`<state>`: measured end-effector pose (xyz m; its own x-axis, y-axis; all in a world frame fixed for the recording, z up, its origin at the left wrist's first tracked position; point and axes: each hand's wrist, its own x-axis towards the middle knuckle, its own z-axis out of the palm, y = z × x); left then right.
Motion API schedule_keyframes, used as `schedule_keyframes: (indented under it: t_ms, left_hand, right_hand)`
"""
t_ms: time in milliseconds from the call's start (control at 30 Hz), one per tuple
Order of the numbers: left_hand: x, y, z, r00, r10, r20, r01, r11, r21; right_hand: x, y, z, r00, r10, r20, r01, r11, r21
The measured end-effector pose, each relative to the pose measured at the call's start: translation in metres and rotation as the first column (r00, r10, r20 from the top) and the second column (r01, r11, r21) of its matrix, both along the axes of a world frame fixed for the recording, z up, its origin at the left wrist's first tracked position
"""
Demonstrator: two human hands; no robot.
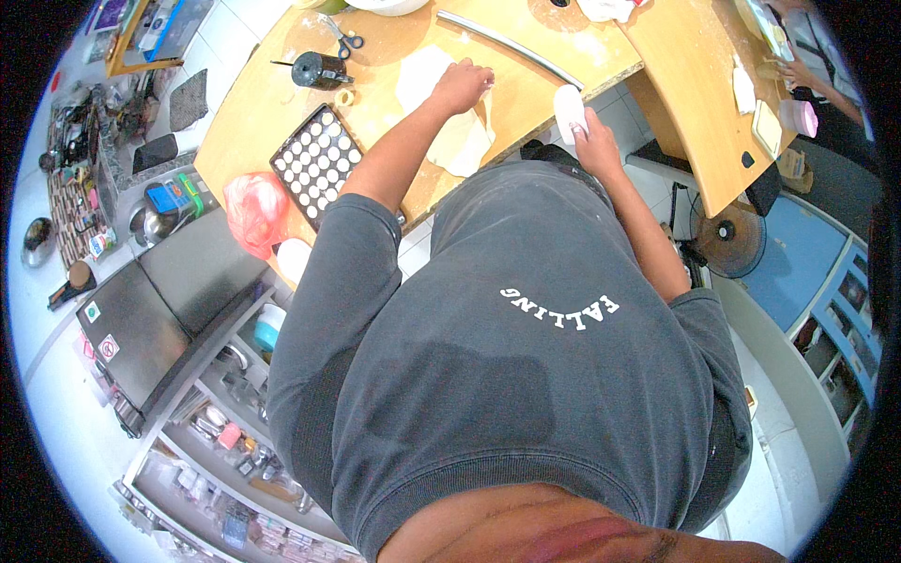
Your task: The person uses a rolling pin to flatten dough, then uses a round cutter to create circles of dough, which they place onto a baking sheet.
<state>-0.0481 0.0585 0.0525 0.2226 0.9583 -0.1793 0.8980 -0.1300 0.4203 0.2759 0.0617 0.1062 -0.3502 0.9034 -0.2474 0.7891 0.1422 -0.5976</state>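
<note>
Dough sheet, pale and flat, lies on the wooden table in front of you, one end close to the table edge by your body and the rest stretching away under your left hand. Your left hand is over the middle of it, palm down, with the fingers curled; from here I cannot tell whether the fingertips press on it or pinch any of it. Your right hand is by the near edge of the table, its fingers wrapped round the lower end of a white rounded cylinder, which you hold tilted, its far end close to one end of a metal rod. That rod lies slantwise on the table, beyond the dough and to its right.

To the left of your left forearm you have a dark tray bearing rows of small pale discs. Just beyond it sit a small cream ring and a black cylindrical container, with dark-handled scissors near the container. A pink plastic bag rests beside the tray, at the left edge of the table. On your right, below table height, stands a round fan.
</note>
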Motion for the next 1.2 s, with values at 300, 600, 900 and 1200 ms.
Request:
schedule_keyframes:
  t_ms: [300, 600, 900, 1200]
  left_hand:
    - [-0.015, 0.016, 0.009, 0.97, 0.18, 0.163, -0.187, 0.982, 0.03]
    - [-0.054, 0.042, 0.002, 0.847, 0.444, 0.292, -0.472, 0.881, 0.032]
    - [-0.087, 0.08, -0.002, 0.799, 0.483, 0.357, -0.549, 0.829, 0.108]
    - [-0.093, 0.101, 0.055, 0.751, 0.336, 0.568, -0.579, 0.749, 0.322]
  right_hand:
    - [-0.009, 0.001, 0.009, 0.999, 0.009, 0.041, -0.008, 1.0, -0.01]
    - [-0.012, 0.005, 0.002, 0.999, 0.012, 0.031, -0.012, 1.0, 0.012]
    - [-0.018, 0.01, 0.005, 0.999, 0.028, 0.02, -0.028, 0.999, -0.017]
    - [-0.015, 0.008, -0.002, 1.0, -0.004, -0.016, 0.004, 1.0, -0.016]
